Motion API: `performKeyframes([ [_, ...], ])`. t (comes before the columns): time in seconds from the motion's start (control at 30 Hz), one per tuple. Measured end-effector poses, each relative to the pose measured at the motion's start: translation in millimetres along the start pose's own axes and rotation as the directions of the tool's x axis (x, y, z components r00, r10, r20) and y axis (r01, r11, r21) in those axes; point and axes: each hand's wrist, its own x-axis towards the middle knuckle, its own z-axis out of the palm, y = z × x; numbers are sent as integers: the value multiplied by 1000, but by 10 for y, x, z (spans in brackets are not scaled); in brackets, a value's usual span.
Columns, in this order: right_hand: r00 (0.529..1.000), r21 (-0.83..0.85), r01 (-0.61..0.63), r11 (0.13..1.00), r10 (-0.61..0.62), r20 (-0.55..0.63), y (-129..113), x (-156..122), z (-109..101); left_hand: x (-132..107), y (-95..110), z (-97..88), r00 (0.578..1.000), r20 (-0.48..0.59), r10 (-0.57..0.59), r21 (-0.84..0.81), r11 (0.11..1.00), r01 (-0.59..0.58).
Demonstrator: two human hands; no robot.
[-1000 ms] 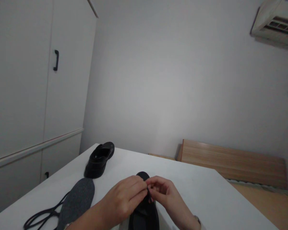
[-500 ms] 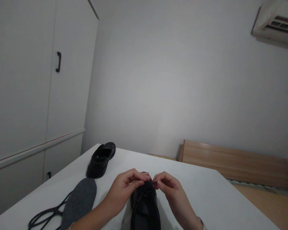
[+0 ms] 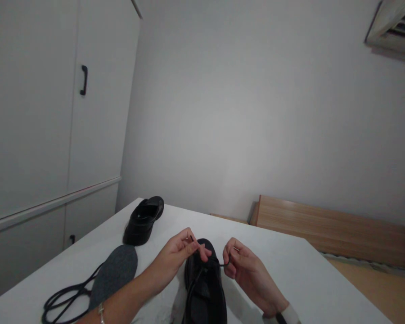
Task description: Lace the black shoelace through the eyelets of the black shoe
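Note:
A black shoe (image 3: 206, 292) stands on the white table with its toe pointing away from me. My left hand (image 3: 185, 247) is over the left side of its front, thumb and index finger pinching a dark shoelace end that pokes up between them. To the right of the shoe, my right hand (image 3: 238, 258) grips another stretch of black shoelace (image 3: 222, 265), which runs taut sideways from the shoe's eyelets. Part of the lacing is hidden beneath my left fingers.
A second black shoe (image 3: 138, 227) stands at the table's far left corner. Nearer lie a grey insole (image 3: 116, 270) and a loose black lace (image 3: 62, 299), on the white table (image 3: 283, 270). A wooden board (image 3: 324, 225) is behind the table, a white cabinet (image 3: 30, 112) on the left.
My hands have moved apart from above the shoe's front. The right hand has drawn lace out to the right, and a lace end now shows in my left fingers. The view shifted slightly.

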Motion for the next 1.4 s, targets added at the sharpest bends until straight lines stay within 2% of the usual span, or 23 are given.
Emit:
performKeyframes([
  [0.13,995,-47,-102,994,102,-5,-21,-1,-24,22,-7,-22,998,-60,-16,39,999,19],
  [0.2,996,-84,-92,992,91,-20,-31,-3,1,20,18,3,995,-99,-33,88,995,42],
  [0.27,999,-163,-11,987,5,-36,-42,-10,52,6,50,47,991,-129,-45,137,989,63],
  [0.33,990,-289,117,950,-133,-38,-44,-24,120,-19,78,107,989,-139,-52,209,975,80],
  [0.4,959,-410,255,876,-282,-6,-29,-43,197,-47,94,178,992,-110,-54,322,943,87],
  [0.47,913,-486,376,789,-406,47,2,-64,273,-73,99,253,998,-64,-17,446,894,44],
  [0.57,858,-534,473,701,-504,98,46,-83,359,-99,107,343,996,-11,88,578,813,-66],
  [0.67,862,-541,462,703,-499,88,53,-79,370,-112,131,369,991,-19,131,569,817,-97],
  [0.77,914,-561,363,744,-403,57,31,-63,326,-112,157,329,989,-65,131,501,862,-81],
  [0.87,949,-685,250,684,-313,34,14,-58,293,-106,165,279,983,-98,155,552,830,-76],
  [0.93,941,-749,249,613,-337,37,9,-63,285,-102,164,265,978,-108,176,602,795,-77],
  [1.03,890,-778,304,550,-455,26,-4,-70,262,-97,170,268,980,-112,167,642,765,-57],
  [1.1,851,-758,322,567,-525,-31,-22,-66,228,-89,172,265,986,-117,120,639,769,-17],
  [1.17,829,-699,345,627,-553,-87,-41,-57,191,-78,165,250,994,-102,51,597,802,20],
  [1.3,870,-561,378,736,-490,-56,-48,-38,175,-55,135,212,998,-42,-52,452,890,65],
  [1.4,892,-514,350,783,-446,-72,-33,-31,215,-59,127,209,998,-37,-52,426,902,62],
])
